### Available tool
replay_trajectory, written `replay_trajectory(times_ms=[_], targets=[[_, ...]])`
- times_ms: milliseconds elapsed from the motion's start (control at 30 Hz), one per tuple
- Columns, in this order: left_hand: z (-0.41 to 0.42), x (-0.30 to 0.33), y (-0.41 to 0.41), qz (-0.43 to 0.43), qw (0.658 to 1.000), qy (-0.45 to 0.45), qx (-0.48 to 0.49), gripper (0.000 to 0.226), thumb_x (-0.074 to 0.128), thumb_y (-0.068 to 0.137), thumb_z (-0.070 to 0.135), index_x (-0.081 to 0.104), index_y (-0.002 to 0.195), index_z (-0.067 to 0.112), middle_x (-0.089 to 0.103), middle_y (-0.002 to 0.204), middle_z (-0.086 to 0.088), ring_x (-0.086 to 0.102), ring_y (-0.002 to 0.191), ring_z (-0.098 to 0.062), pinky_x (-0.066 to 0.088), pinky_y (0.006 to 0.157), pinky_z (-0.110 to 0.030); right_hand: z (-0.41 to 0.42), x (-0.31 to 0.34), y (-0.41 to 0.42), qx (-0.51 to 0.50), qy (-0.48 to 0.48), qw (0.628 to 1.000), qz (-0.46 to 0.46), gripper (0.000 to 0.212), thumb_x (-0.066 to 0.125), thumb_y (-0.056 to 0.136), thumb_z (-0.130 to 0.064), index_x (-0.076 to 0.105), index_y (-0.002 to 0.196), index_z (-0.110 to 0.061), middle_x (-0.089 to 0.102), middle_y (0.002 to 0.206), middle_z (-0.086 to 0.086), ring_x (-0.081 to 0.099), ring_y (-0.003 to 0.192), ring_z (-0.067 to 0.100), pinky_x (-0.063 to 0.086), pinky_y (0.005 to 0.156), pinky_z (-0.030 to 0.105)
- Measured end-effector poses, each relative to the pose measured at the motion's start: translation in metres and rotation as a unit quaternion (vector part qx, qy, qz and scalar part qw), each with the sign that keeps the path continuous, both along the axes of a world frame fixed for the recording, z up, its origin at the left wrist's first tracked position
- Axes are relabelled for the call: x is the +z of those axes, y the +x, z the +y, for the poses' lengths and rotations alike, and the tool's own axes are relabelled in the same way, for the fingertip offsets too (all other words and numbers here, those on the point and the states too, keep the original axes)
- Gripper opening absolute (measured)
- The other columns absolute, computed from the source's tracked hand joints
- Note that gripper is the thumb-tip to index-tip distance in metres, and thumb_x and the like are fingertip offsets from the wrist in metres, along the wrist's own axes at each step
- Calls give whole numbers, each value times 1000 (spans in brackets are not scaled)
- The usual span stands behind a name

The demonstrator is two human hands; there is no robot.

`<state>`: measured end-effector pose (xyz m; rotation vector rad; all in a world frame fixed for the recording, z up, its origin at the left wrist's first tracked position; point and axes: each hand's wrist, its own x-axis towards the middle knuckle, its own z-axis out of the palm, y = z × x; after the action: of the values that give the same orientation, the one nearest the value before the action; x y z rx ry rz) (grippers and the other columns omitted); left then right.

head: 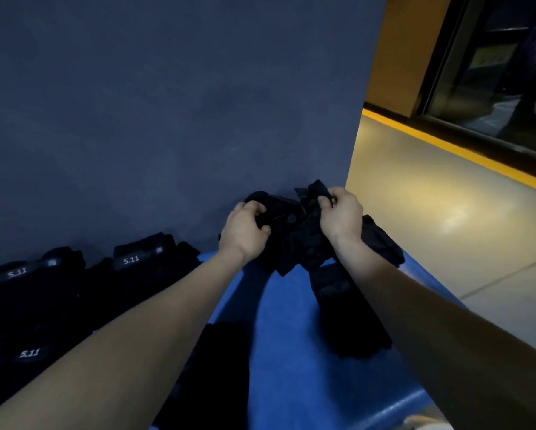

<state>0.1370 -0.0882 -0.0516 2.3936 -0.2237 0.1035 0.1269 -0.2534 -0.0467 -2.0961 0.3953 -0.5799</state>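
Observation:
A crumpled black garment [297, 240] lies bunched at the far end of a blue table [285, 336], against a dark blue wall. My left hand [245, 231] grips its left side with curled fingers. My right hand [341, 215] pinches a fold at its upper right. Part of the fabric trails down towards me along the table, between my forearms.
Folded black garments with "5.11" labels [130, 260] sit in rows along the left of the table. Another dark piece [217, 367] lies near the front edge. To the right is a glossy floor [446, 212] with a yellow stripe and a glass door.

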Motion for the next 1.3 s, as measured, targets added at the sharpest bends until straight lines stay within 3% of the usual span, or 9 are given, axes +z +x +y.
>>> replay_trajectory(times_ms=[233,367,633,733,800,900,1067,1200,1300], targets=[[6,29,-29,5,995,-102,19,29,57,90,16,54,119,14,54,122,-5,53,109,-18,44,96,-29,10,37,-33,72,106,990,-60,12,50,96,-14,59,88,-13,53,70,-5,49,66,12,39,59,22],[14,47,-59,19,986,-164,38,32,58,91,19,52,122,11,54,117,-3,52,105,-16,43,90,-27,26,51,-57,128,158,977,-58,17,52,95,-16,60,81,-18,63,81,9,57,74,24,49,71,37],[39,64,-129,75,951,-287,87,42,57,93,25,44,130,10,50,113,0,55,106,-25,44,96,-38,60,58,-109,189,344,920,-9,26,51,97,-17,55,83,4,55,86,14,52,82,25,42,75,38],[49,62,-146,94,942,-310,91,32,57,93,20,48,122,8,54,99,-3,53,86,-18,47,89,-36,68,56,-124,183,383,905,20,27,50,97,-16,57,81,5,60,93,15,58,91,27,48,87,41],[57,62,-152,109,934,-329,88,19,56,93,17,53,110,6,56,84,-4,52,83,-18,46,80,-32,73,57,-133,172,415,893,35,18,51,97,-13,64,102,-3,62,117,17,58,112,28,45,102,44],[64,63,-162,131,924,-349,80,9,53,95,18,53,87,13,54,76,-3,52,76,-16,45,72,-30,83,60,-144,165,422,890,50,46,51,96,-9,39,140,-1,45,142,14,45,130,26,37,110,38],[67,61,-182,262,880,-396,-14,44,70,82,38,55,117,16,66,108,1,61,102,-15,54,74,-32,107,65,-163,258,432,859,100,26,44,97,-1,53,121,-5,60,110,20,62,90,22,57,72,28],[81,49,-181,235,859,-453,42,34,61,87,2,56,119,7,68,104,-14,66,94,-28,56,73,-36,114,68,-160,325,362,867,108,26,39,98,0,56,117,-1,67,96,12,66,86,17,54,81,24],[97,44,-179,224,840,-485,90,28,49,91,-3,58,114,11,67,103,-13,65,90,-27,54,65,-33,108,67,-151,268,318,906,81,22,44,96,1,60,111,-2,67,91,8,63,77,12,53,75,21]])
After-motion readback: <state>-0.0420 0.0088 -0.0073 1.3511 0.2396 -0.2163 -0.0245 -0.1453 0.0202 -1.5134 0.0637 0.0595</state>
